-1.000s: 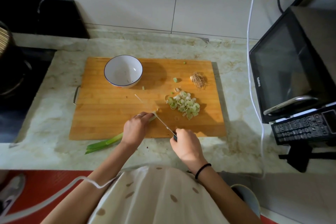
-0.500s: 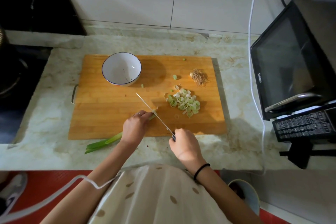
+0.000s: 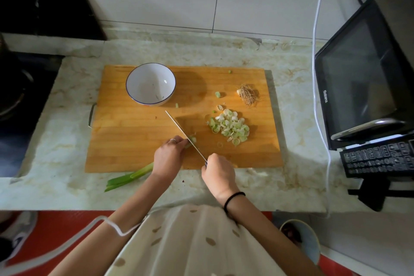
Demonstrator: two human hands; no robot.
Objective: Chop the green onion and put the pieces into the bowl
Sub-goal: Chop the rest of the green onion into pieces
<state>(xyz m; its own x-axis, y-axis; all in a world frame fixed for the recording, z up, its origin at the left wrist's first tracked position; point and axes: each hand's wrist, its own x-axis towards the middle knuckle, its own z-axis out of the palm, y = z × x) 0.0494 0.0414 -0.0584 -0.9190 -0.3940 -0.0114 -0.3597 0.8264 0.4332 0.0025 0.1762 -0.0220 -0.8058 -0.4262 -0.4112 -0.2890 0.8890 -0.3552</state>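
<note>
A green onion lies across the front edge of the wooden cutting board, its green end hanging onto the counter. My left hand holds it down near its cut end. My right hand grips the handle of a knife, whose blade rests against the onion's end beside my left fingertips. A heap of chopped onion pieces lies to the right of the blade. The white bowl with a blue rim stands at the board's back left, holding only a few scraps.
The cut-off root end and stray onion bits lie at the board's back right. A black microwave with a white cable stands at the right. A dark stove is at the left. A marble counter surrounds the board.
The knife blade has come down onto the onion's end, with fresh slices by the blade. My left hand still holds the onion.
</note>
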